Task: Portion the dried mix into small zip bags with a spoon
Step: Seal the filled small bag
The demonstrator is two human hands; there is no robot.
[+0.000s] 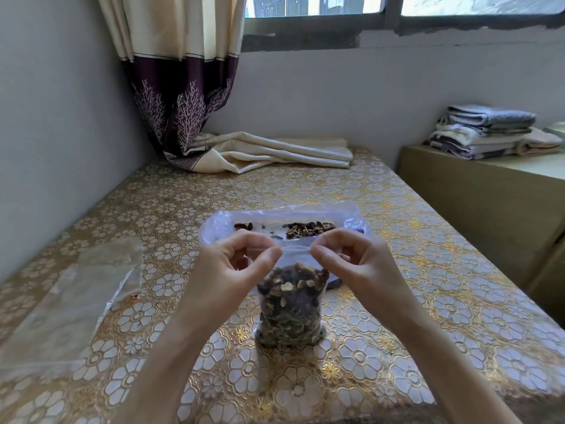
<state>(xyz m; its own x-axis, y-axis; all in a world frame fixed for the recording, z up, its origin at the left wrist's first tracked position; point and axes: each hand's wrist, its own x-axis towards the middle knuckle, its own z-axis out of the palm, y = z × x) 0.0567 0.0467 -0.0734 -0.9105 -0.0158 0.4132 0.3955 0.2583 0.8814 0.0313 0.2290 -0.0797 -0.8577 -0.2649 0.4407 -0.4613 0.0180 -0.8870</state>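
A small clear zip bag (290,304), well filled with brown dried mix, stands upright on the table's middle. My left hand (235,267) pinches the bag's top strip at its left end, and my right hand (351,264) pinches it at the right end. Just behind the hands lies a larger clear plastic bag (284,218) with small heaps of dried mix (308,229) on it. A dark object, perhaps the spoon (334,284), peeks out behind my right wrist; most of it is hidden.
The table carries a gold floral cloth (428,270). Empty clear bags (70,301) lie at the left. A curtain (183,87) and folded cream cloth (275,151) lie at the far edge. Folded towels (486,130) rest on a cabinet at the right.
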